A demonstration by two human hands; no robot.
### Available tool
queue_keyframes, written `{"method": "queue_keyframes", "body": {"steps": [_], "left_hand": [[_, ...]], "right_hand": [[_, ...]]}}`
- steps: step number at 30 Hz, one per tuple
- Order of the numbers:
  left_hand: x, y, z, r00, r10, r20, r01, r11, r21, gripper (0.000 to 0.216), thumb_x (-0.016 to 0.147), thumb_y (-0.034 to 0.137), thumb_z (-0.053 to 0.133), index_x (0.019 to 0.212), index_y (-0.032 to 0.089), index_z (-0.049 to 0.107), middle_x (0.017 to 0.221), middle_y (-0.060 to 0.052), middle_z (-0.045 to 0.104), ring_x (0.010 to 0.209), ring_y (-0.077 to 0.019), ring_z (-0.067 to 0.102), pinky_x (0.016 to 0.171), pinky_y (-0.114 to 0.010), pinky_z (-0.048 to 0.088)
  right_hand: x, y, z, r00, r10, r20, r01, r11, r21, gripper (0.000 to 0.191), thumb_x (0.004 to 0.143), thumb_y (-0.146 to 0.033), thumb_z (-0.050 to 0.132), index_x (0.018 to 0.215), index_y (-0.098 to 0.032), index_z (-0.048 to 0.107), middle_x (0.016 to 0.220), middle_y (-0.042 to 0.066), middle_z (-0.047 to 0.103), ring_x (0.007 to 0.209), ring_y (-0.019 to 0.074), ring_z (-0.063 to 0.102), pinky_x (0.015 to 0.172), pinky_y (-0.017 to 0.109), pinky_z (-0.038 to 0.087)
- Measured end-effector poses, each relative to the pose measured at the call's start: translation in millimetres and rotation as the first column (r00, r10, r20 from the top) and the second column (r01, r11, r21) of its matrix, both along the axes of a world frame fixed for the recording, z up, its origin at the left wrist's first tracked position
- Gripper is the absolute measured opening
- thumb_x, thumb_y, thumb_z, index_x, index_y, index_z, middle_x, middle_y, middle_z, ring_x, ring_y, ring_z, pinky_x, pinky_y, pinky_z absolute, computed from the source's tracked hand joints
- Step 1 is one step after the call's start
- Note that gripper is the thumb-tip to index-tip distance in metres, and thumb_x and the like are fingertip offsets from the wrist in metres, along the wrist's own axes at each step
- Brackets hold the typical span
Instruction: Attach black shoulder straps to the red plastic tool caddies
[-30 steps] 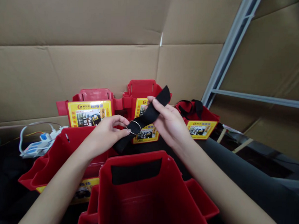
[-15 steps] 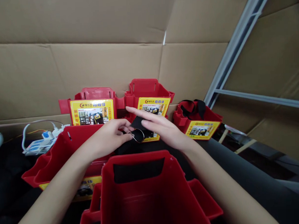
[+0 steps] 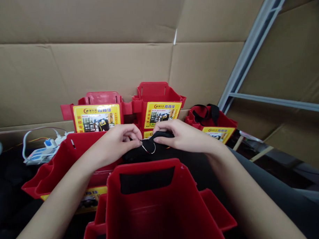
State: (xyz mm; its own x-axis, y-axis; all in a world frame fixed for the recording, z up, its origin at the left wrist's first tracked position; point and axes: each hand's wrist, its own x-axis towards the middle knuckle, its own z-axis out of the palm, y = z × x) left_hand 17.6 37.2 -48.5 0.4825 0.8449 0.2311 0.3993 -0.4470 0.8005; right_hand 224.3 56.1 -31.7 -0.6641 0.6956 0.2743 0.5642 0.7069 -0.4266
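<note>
Between my hands is a thin metal ring (image 3: pixel 151 152) with a black strap (image 3: pixel 164 135) passing through it. My left hand (image 3: pixel 123 141) pinches the ring's left side between thumb and fingers. Closed on the strap just right of the ring is my right hand (image 3: pixel 181 136). Below them, nearest to me, stands a red plastic tool box (image 3: pixel 162 210) with side pockets. A black band (image 3: pixel 147 181) shows across the inside of its back wall. Where the strap's far end runs is hidden behind the box.
Behind my left forearm sits another red box (image 3: pixel 64 164). Further back are a labelled red box (image 3: pixel 96 116), a second one (image 3: pixel 161 112) and a third with black straps (image 3: pixel 213 121). A power strip (image 3: pixel 41 155) with cables lies left. Cardboard (image 3: pixel 107 65) walls the back; a metal frame (image 3: pixel 241 64) rises right.
My right hand, flat with fingers stretched out before, has curled and gripped the strap at the ring. My left hand keeps its pinch on the ring.
</note>
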Motion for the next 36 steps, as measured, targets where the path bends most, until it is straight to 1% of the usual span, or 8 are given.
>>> {"method": "queue_keyframes", "body": {"steps": [3,7,11,16,19,26,30,36], "left_hand": [[0.1,0.8,-1.1,0.999,-0.035,-0.007,0.035,0.999,0.013,0.006,0.075,0.009,0.052,0.077,0.014,0.054,0.07,0.003,0.056,0.066,-0.0071,0.052,0.059,-0.017,0.041],[1.9,1.4,-2.5,1.0,-0.025,0.006,0.025,0.999,0.036,0.007,0.075,0.01,0.051,0.078,0.015,0.054,0.071,0.002,0.056,0.065,-0.0079,0.052,0.059,-0.019,0.041],[3.9,2.6,-3.3,0.999,0.017,0.036,-0.018,0.999,0.048,0.007,0.075,0.013,0.051,0.081,0.014,0.053,0.075,0.0,0.058,0.067,-0.0096,0.053,0.061,-0.022,0.042],[6.1,4.3,-4.3,0.979,0.125,0.16,-0.141,0.986,0.089,0.008,0.071,0.015,0.056,0.077,0.014,0.05,0.068,0.001,0.056,0.062,-0.0089,0.053,0.057,-0.02,0.041],[6.0,4.0,-3.1,0.973,0.133,0.187,-0.15,0.985,0.084,0.006,0.071,0.016,0.057,0.073,0.013,0.052,0.069,0.001,0.057,0.064,-0.0092,0.055,0.059,-0.02,0.043],[7.7,1.0,-3.4,0.98,0.023,0.198,-0.02,1.0,-0.017,0.02,0.069,0.024,0.065,0.084,0.014,0.057,0.084,-0.002,0.064,0.079,-0.0132,0.062,0.074,-0.025,0.049],[8.9,1.3,-5.9,0.982,0.107,0.153,-0.108,0.994,-0.006,0.021,0.064,0.024,0.069,0.08,0.013,0.061,0.079,-0.003,0.067,0.077,-0.0156,0.063,0.072,-0.027,0.05],[6.7,0.1,-3.4,0.976,0.183,0.114,-0.184,0.983,-0.006,0.019,0.063,0.028,0.069,0.074,0.013,0.063,0.07,-0.003,0.067,0.067,-0.0157,0.064,0.063,-0.026,0.05]], "right_hand": [[0.0,0.0,0.2,1.0,-0.005,-0.005,0.004,1.0,-0.025,0.01,0.078,-0.023,0.054,0.073,-0.014,0.056,0.063,-0.002,0.051,0.059,0.0089,0.045,0.055,0.022,0.034],[-9.2,0.7,-7.6,0.982,0.092,-0.167,-0.128,0.966,-0.226,0.01,0.079,-0.023,0.054,0.075,-0.014,0.055,0.068,-0.001,0.057,0.062,0.0086,0.051,0.058,0.021,0.038],[-20.5,5.6,-18.3,0.953,0.041,-0.301,-0.149,0.927,-0.345,0.014,0.076,-0.027,0.058,0.072,-0.013,0.057,0.068,0.0,0.058,0.062,0.0087,0.052,0.059,0.022,0.039],[-25.9,11.5,-26.2,0.891,-0.004,-0.453,-0.148,0.942,-0.3,0.013,0.07,-0.026,0.064,0.072,-0.015,0.058,0.082,0.001,0.06,0.079,0.0119,0.055,0.076,0.027,0.042],[-26.7,12.7,-28.1,0.852,0.011,-0.524,-0.202,0.93,-0.309,0.015,0.067,-0.024,0.065,0.072,-0.016,0.054,0.089,0.002,0.061,0.086,0.0135,0.056,0.081,0.031,0.043],[-26.8,14.7,-26.0,0.853,0.02,-0.521,-0.152,0.965,-0.212,0.016,0.066,-0.012,0.063,0.076,-0.016,0.052,0.071,-0.003,0.053,0.069,0.0081,0.051,0.066,0.022,0.041],[-28.6,15.8,-27.0,0.861,0.069,-0.504,-0.2,0.957,-0.21,0.021,0.065,-0.011,0.062,0.084,-0.015,0.053,0.077,0.0,0.056,0.075,0.01,0.053,0.069,0.024,0.041],[-28.5,15.2,-26.7,0.862,0.032,-0.506,-0.138,0.975,-0.173,0.011,0.066,-0.019,0.063,0.073,-0.014,0.055,0.074,-0.001,0.055,0.071,0.0095,0.051,0.068,0.025,0.04]]}}
